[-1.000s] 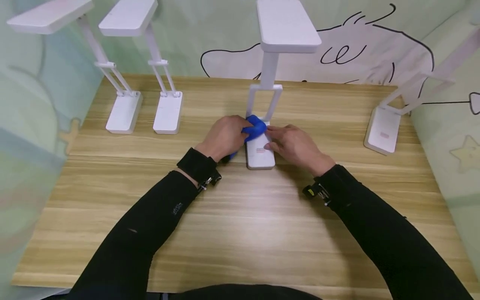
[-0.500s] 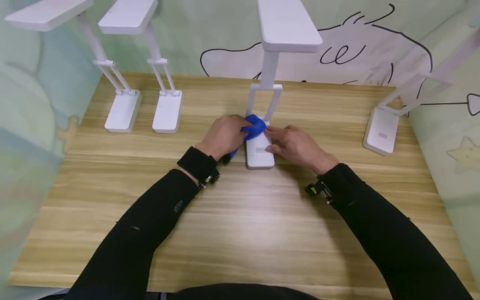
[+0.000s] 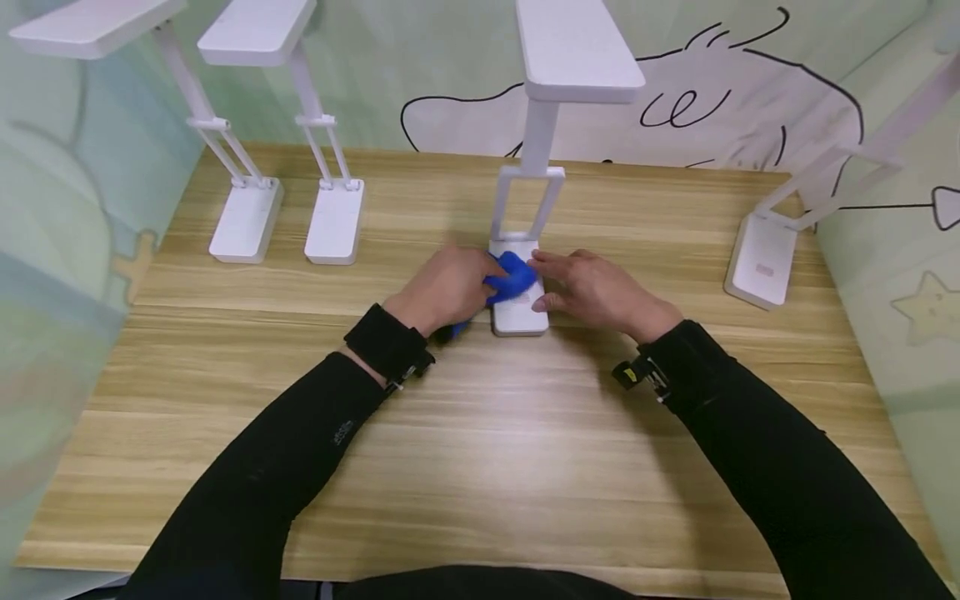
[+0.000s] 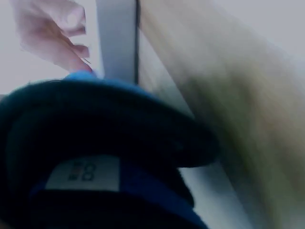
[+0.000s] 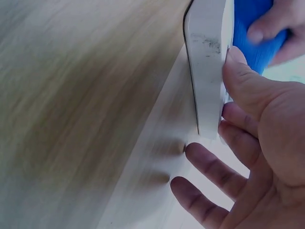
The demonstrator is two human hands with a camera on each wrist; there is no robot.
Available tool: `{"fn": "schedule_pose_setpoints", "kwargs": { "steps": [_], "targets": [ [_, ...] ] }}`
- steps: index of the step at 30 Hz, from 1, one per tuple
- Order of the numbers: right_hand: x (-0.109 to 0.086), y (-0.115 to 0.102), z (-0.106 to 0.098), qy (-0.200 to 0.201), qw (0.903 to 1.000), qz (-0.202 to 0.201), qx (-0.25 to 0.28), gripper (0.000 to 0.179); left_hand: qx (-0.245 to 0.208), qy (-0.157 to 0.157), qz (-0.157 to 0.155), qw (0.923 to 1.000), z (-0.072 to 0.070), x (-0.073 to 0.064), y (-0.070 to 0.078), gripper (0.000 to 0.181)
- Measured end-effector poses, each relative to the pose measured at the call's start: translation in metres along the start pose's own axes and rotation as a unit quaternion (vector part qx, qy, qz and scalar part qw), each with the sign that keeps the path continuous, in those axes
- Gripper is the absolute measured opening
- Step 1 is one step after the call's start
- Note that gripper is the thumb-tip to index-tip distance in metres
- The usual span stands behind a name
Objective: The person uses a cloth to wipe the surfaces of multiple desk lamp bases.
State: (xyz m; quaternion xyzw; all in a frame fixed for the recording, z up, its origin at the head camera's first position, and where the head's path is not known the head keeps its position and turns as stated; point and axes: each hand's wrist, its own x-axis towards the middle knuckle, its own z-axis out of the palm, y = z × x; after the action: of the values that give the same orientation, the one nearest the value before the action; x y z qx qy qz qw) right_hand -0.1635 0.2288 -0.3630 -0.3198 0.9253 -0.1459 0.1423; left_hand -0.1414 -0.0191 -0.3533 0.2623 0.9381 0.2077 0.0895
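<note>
In the middle of the table stands a white desk lamp (image 3: 520, 321) with its flat head tilted up at the back. My left hand (image 3: 450, 290) grips a blue cloth (image 3: 512, 277) and presses it onto the top of the lamp's base. A pale label (image 4: 102, 174) shows on the dark, bunched folds close to the left wrist camera. My right hand (image 3: 592, 290) steadies the base from its right side, thumb and fingertips against the edge and the other fingers spread loosely. Grey smudges (image 5: 209, 44) mark the side of the base in the right wrist view.
Two more white desk lamps, an outer one (image 3: 246, 223) and an inner one (image 3: 335, 223), stand at the left back. Another lamp (image 3: 763, 260) is at the right, near the side wall. A printed wall (image 3: 465, 50) borders the wooden table (image 3: 480, 467).
My left hand has slid the blue cloth down the lamp base toward me, uncovering the base's far end by the hinge. The right hand stays at the edge.
</note>
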Motion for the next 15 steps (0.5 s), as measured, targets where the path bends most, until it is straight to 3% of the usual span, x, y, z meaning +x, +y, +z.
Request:
{"fn": "schedule_pose_setpoints", "kwargs": {
  "steps": [3, 5, 8, 12, 15],
  "targets": [
    [-0.002, 0.001, 0.0, 0.001, 1.0, 0.0, -0.008, 0.069, -0.012, -0.029, 0.037, 0.9988, 0.002, -0.015, 0.006, 0.029],
    [-0.003, 0.001, -0.001, 0.003, 1.0, -0.001, -0.009, 0.069, -0.018, -0.035, 0.043, 0.9983, 0.004, -0.02, 0.007, 0.029],
    [-0.003, 0.001, -0.001, 0.004, 0.9999, -0.008, -0.005, 0.068, -0.016, -0.01, 0.022, 0.9996, 0.006, -0.015, 0.005, 0.03],
    [-0.003, 0.001, 0.001, 0.005, 0.9999, -0.011, -0.003, 0.068, -0.007, 0.036, -0.026, 0.999, 0.007, 0.003, -0.002, 0.031],
    [-0.003, 0.001, 0.002, 0.006, 0.9999, -0.007, -0.008, 0.068, -0.011, 0.046, -0.039, 0.9981, 0.007, 0.009, -0.004, 0.031]
  ]
}}
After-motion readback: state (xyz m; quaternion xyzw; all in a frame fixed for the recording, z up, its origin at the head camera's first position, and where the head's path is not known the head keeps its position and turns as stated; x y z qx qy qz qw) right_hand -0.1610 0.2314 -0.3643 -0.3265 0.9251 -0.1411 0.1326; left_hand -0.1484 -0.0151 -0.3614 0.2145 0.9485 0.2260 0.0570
